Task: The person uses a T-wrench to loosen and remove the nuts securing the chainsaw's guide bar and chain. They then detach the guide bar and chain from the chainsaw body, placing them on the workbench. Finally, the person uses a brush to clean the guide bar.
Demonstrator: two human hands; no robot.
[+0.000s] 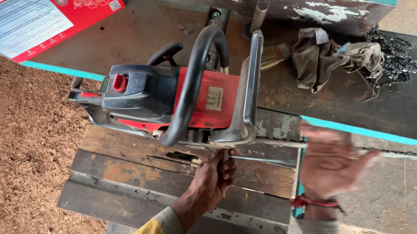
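Now, head view:
Chainsaw (167,101): lies on the table (120,175), body at 12 o'clock from the left hand.
Long axis: guide bar (402,156) runs out toward 3 o'clock.
Left hand (214,177): nearer, touching the saw body's lower edge, fingers curled there; what they pinch is hidden.
Right hand (331,162): blurred, palm spread, empty, just below the bar.
Rag (318,56): well apart at 1 o'clock.

- Chainsaws: one, red and black (178,102), lying on the bench (123,30).
- Guide bars with chain: one (375,153).
- Hands: two, left hand (216,174) and right hand (331,162), the right blurred.
- Cardboard boxes: one, red (36,0).
- Rags: one, brown (316,56).
- Loose chain heaps: one, dark (396,56).
- Wooden planks under saw: at least three (131,176).
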